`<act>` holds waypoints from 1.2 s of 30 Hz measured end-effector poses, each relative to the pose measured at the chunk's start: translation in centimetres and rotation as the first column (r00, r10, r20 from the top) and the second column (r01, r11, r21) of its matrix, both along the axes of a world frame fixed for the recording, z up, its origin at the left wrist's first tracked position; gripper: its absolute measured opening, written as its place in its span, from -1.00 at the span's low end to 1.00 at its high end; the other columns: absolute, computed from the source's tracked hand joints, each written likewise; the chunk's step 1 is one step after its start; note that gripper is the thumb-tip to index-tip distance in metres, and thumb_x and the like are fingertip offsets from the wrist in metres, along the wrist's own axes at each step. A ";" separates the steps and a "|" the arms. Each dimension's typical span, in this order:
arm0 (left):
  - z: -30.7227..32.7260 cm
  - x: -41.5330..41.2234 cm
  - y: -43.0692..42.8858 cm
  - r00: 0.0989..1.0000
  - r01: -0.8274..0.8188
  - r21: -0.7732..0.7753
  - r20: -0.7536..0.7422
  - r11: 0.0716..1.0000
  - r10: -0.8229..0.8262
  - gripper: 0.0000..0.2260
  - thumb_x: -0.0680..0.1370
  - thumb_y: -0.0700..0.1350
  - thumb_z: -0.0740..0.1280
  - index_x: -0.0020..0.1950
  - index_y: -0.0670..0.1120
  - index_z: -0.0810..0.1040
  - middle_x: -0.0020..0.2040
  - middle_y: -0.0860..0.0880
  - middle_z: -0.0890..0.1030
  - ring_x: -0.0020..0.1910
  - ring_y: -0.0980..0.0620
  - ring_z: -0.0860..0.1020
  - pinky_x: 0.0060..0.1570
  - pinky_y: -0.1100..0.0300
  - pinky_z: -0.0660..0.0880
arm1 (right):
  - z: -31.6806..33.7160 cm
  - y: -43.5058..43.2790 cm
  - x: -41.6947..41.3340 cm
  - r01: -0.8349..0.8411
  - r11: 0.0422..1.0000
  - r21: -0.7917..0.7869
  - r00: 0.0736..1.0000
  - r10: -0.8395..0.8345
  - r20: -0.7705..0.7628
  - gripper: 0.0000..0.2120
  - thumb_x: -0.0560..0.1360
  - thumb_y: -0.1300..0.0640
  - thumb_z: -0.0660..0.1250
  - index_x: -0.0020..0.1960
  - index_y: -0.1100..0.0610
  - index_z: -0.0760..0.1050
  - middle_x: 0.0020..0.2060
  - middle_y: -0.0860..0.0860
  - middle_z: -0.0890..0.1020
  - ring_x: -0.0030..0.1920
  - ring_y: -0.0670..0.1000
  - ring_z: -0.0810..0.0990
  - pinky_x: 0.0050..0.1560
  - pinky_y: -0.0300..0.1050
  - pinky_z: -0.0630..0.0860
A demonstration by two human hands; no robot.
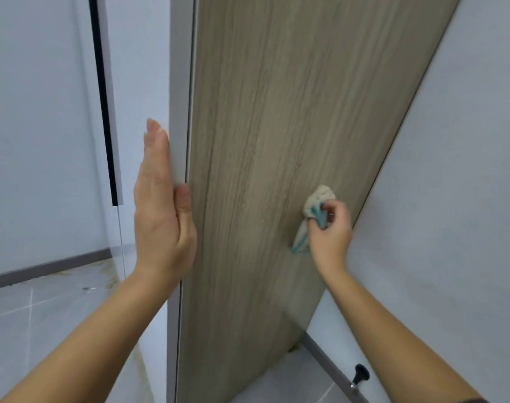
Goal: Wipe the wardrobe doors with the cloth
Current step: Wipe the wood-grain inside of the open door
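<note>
A tall wood-grain wardrobe door (277,126) fills the middle of the view, swung open with its white edge facing left. My left hand (160,205) lies flat along that white edge, fingers straight up and thumb hooked onto the wood face. My right hand (330,228) is closed around a bunched beige and teal cloth (316,205), which presses against the wood face near the door's right edge, at about mid height.
White walls stand to the left and right of the door. A dark vertical strip (104,97) runs down the left wall. Grey floor tiles and a grey skirting board (44,269) lie below. A black door stopper (361,373) sits on the right skirting.
</note>
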State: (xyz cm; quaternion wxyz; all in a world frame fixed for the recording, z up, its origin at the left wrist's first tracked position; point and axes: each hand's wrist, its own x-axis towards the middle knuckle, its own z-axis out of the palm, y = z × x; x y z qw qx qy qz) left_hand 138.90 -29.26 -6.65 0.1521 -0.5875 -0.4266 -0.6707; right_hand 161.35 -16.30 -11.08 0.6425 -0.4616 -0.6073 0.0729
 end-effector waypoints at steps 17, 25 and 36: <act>0.4 0.7 -0.1 0.979 -0.202 -0.052 0.014 0.978 0.203 -0.49 0.61 -0.30 0.04 0.54 -0.16 -0.03 0.55 -0.12 0.09 0.54 0.02 0.08 0.46 -0.22 0.06 | 0.6 -7.4 -6.9 -0.284 0.941 0.186 0.954 0.257 0.157 -0.63 0.27 0.44 0.39 0.01 0.15 0.50 -0.08 0.06 0.46 -0.10 -0.27 0.40 -0.04 -0.53 0.30; 0.2 2.7 -1.3 0.959 -0.114 -0.113 0.248 0.987 0.139 -0.52 0.64 -0.28 0.01 0.56 -0.04 0.03 0.56 0.04 0.10 0.53 0.19 0.05 0.49 0.26 0.03 | 0.2 -8.0 -6.9 -0.339 0.918 0.206 0.941 0.331 0.072 -0.67 0.32 0.41 0.37 0.04 0.16 0.53 -0.05 0.05 0.47 -0.10 -0.19 0.41 -0.02 -0.55 0.29; -2.8 3.6 -1.6 0.867 0.090 -0.022 0.495 0.996 -0.067 -0.52 0.62 -0.33 0.04 0.49 0.03 0.17 0.52 -0.04 0.23 0.53 0.04 0.11 0.51 0.07 0.07 | -3.1 -8.1 -7.9 -0.473 0.832 0.291 0.875 0.406 0.262 -0.58 0.30 0.35 0.40 0.09 0.05 0.47 0.00 0.05 0.46 -0.03 0.04 0.53 0.07 -0.29 0.41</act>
